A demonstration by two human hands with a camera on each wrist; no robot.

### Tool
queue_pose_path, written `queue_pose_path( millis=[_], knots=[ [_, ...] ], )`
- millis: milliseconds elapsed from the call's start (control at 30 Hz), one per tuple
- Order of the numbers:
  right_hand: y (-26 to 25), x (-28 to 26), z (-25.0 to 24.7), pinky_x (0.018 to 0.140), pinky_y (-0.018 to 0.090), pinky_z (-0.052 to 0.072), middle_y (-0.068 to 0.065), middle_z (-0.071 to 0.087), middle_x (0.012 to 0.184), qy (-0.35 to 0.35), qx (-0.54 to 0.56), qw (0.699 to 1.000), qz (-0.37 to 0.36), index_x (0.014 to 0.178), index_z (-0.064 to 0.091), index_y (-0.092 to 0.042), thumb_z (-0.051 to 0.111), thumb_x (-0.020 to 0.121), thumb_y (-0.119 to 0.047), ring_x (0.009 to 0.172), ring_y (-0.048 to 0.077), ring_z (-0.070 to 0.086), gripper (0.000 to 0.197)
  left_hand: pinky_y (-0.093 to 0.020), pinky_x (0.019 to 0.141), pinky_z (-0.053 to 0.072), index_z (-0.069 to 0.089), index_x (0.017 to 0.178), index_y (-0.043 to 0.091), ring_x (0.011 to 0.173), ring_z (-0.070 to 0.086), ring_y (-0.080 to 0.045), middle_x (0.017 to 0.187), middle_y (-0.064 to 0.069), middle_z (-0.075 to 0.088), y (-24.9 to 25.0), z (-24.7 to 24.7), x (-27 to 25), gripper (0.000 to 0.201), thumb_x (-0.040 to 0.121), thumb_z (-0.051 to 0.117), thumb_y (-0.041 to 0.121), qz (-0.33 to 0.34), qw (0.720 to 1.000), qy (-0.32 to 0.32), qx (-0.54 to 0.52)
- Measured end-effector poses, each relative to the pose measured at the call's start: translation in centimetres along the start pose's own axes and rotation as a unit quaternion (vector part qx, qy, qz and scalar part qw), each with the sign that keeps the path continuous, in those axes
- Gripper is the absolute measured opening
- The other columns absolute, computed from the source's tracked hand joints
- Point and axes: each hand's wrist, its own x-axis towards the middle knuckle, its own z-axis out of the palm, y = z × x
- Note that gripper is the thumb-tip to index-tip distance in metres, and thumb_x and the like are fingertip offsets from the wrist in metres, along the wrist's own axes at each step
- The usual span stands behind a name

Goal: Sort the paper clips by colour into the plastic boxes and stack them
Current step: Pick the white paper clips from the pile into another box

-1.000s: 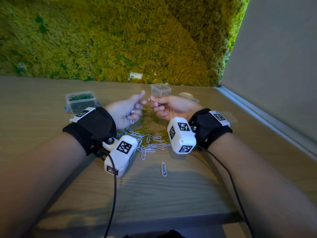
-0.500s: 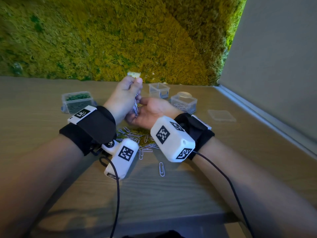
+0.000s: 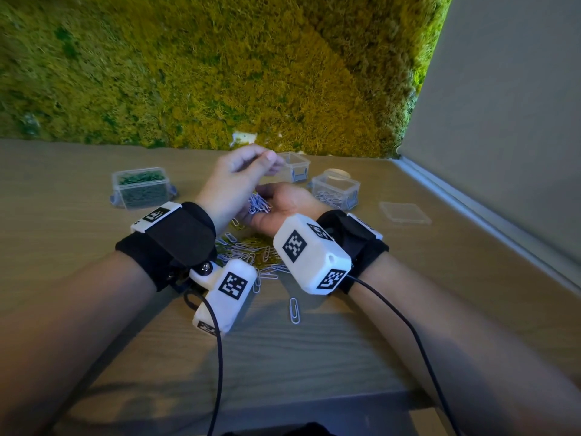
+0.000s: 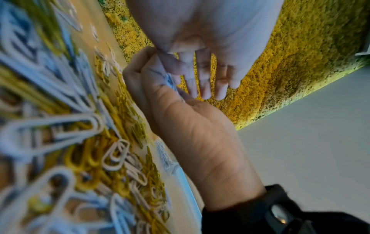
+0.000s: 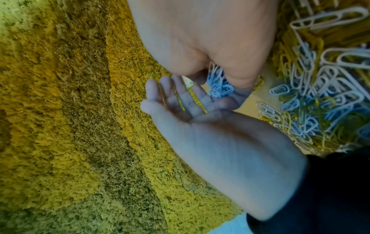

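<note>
left hand (image 3: 234, 180) above cupped right hand (image 3: 279, 204)

moss wall (image 3: 195, 73), wooden table (image 3: 314, 357), grey side wall (image 3: 509, 89)

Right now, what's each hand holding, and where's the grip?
Right hand cups a bunch of white paper clips in its curled fingers and palm. Left hand above it looks empty, fingers loose.

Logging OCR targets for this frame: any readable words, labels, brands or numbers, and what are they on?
No readable text in any view.
Left wrist camera housing: black-and-white square marker patterns only, no letters or digits.
Right wrist camera housing: the same kind of markers, no text.
White tabs on the wrist straps: marker patterns only.
Plastic boxes, e.g. the green-clip box: no label visible.
</note>
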Motion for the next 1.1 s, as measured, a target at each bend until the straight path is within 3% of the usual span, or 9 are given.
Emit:
queue_pose_path(
  millis=[100, 200, 300, 400, 500, 767, 933, 1033, 1100],
  knots=[
    [-1.1, -0.3, 0.0, 0.049, 0.029, 0.040, 0.017, 0.051, 0.084, 0.006, 0.066, 0.996, 0.055, 0.113, 0.041, 0.000, 0.026, 0.103, -0.018, 0.065, 0.022, 0.047, 0.025, -0.028, 0.095, 0.041, 0.063, 0.094, 0.022, 0.110, 0.059, -0.009, 0.110, 0.003, 0.066, -0.4, -0.3, 0.5, 0.021, 0.099, 0.043, 0.020, -0.022, 0.997, 0.050, -0.058],
    [-4.2, -1.3, -0.6, 0.042, 0.027, 0.045, 0.018, 0.051, 0.080, -0.007, 0.126, 0.992, 0.021, 0.122, 0.042, 0.001, 0.032, 0.102, -0.019, 0.065, 0.019, 0.046, 0.030, -0.032, 0.101, 0.038, 0.062, 0.099, 0.021, 0.114, 0.057, -0.012, 0.116, 0.000, 0.064, -0.7, -0.9, 1.0, 0.021, 0.099, 0.041, 0.020, -0.061, 0.986, 0.090, -0.123],
    [-9.3, -2.5, -2.1, 0.050, 0.024, 0.042, 0.019, 0.055, 0.077, 0.053, 0.151, 0.982, -0.097, 0.122, 0.045, 0.003, 0.034, 0.101, -0.014, 0.062, 0.016, 0.048, 0.029, -0.034, 0.108, 0.031, 0.059, 0.106, 0.022, 0.122, 0.050, -0.013, 0.126, -0.001, 0.058, -1.2, -1.3, 1.0, 0.019, 0.097, 0.042, 0.021, -0.146, 0.982, 0.002, -0.117],
    [-13.3, -2.8, -4.3, 0.049, 0.026, 0.045, 0.016, 0.055, 0.069, 0.124, 0.081, 0.971, -0.186, 0.090, 0.048, -0.001, 0.026, 0.103, -0.014, 0.054, 0.021, 0.052, 0.028, -0.032, 0.109, 0.027, 0.060, 0.110, 0.023, 0.125, 0.046, -0.011, 0.132, 0.003, 0.054, -1.2, -0.6, 0.4, 0.021, 0.090, 0.053, 0.023, -0.194, 0.971, -0.118, -0.071],
    [-14.7, -2.3, -5.7, 0.058, 0.029, 0.041, 0.014, 0.050, 0.077, 0.190, -0.043, 0.960, -0.204, 0.088, 0.050, -0.005, 0.026, 0.104, -0.016, 0.062, 0.022, 0.048, 0.031, -0.032, 0.106, 0.031, 0.066, 0.098, 0.028, 0.121, 0.049, -0.010, 0.125, 0.007, 0.060, -0.6, 0.2, -0.1, 0.033, 0.066, 0.062, 0.024, -0.175, 0.972, -0.152, -0.036],
    [-13.4, -1.6, -5.3, 0.069, 0.030, 0.045, 0.007, 0.052, 0.076, 0.195, -0.190, 0.942, -0.195, 0.081, 0.054, -0.006, 0.035, 0.103, -0.030, 0.067, 0.019, 0.050, 0.037, -0.031, 0.104, 0.036, 0.065, 0.105, 0.021, 0.120, 0.049, -0.014, 0.123, 0.001, 0.060, -0.6, 0.0, -0.6, 0.035, 0.083, 0.057, -0.005, -0.173, 0.949, -0.251, 0.076],
    [-13.4, -2.6, -5.4, 0.098, 0.037, 0.040, 0.005, 0.063, 0.087, 0.196, -0.355, 0.895, -0.184, 0.086, 0.060, -0.011, 0.039, 0.099, -0.027, 0.088, 0.021, 0.061, 0.029, -0.032, 0.096, 0.043, 0.063, 0.111, 0.014, 0.115, 0.054, -0.021, 0.121, -0.007, 0.061, -0.6, 0.0, -0.8, 0.041, 0.079, 0.058, -0.011, -0.193, 0.933, -0.282, 0.114],
    [-14.1, -4.3, -5.0, 0.084, 0.033, 0.050, 0.004, 0.061, 0.084, 0.173, -0.471, 0.846, -0.182, 0.094, 0.059, -0.008, 0.048, 0.097, -0.016, 0.085, 0.020, 0.059, 0.014, -0.027, 0.096, 0.042, 0.059, 0.115, 0.011, 0.116, 0.053, -0.020, 0.123, -0.009, 0.060, -0.4, -0.3, -0.9, 0.044, 0.079, 0.059, -0.014, -0.201, 0.922, -0.310, 0.119],
    [-13.9, -5.8, -4.8, 0.072, 0.029, 0.053, 0.007, 0.061, 0.083, 0.143, -0.614, 0.771, -0.092, 0.100, 0.060, -0.003, 0.055, 0.094, -0.012, 0.077, 0.019, 0.058, 0.012, -0.018, 0.091, 0.041, 0.056, 0.121, 0.011, 0.114, 0.051, -0.015, 0.127, -0.004, 0.057, -0.2, -0.6, -0.9, 0.048, 0.079, 0.064, -0.011, -0.206, 0.907, -0.343, 0.132]
  ],
)
